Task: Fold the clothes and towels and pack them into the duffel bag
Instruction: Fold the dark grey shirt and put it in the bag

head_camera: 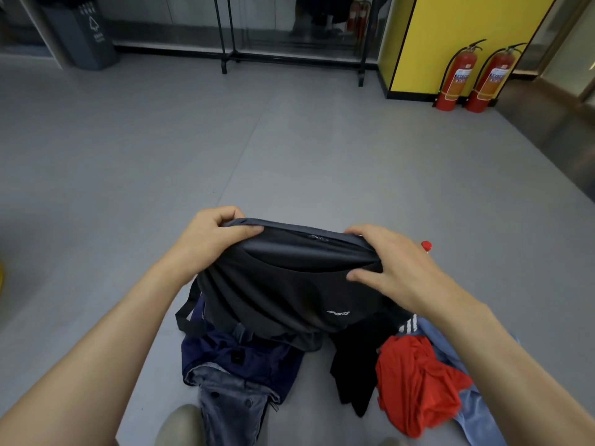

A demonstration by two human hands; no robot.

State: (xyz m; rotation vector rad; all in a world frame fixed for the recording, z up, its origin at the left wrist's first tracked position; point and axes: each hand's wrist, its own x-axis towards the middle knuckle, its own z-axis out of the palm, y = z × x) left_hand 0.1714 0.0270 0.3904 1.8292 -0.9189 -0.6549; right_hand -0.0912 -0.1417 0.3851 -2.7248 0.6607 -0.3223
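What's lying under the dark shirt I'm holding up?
Poking out below the dark shirt: a navy garment, jeans, a black garment and a black strap. Whatever lies directly beneath the shirt is covered.

On my feed the left forearm (106, 342) and right forearm (502, 355) are bare to the frame's edge, as are the left hand (212, 233) and right hand (396, 262). Below, a rounded grey-green shoe toe (180, 426).

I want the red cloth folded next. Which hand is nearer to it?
Right. The right hand holds the shirt on the red cloth's side; the left hand holds the shirt's other end, farther off.
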